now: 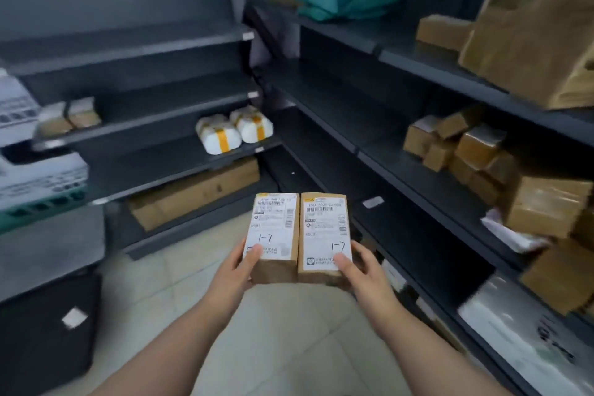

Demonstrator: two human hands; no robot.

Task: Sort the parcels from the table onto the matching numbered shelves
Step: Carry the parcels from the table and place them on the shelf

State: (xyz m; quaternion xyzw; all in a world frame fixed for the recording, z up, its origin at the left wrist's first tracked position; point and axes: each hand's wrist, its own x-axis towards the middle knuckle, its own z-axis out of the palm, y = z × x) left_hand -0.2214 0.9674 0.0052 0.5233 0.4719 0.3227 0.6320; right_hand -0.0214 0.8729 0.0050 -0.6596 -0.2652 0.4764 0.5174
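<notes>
Two boxes side by side, touching: left hand (239, 270) grips the left box (273, 235), thumb on its label; right hand (364, 267) grips the right box (323, 235) likewise. Both labels read a handwritten "1-7". Dark shelves (321, 100) flank a tiled floor (289, 347) below.

Two small brown cardboard boxes are held up side by side, touching, long ends pointing away. The left brown box (273, 231) sits in the left grip (236, 270), the right brown box (323, 231) in the right grip (364, 267). Each white label on top says 1-7 in pen.
</notes>
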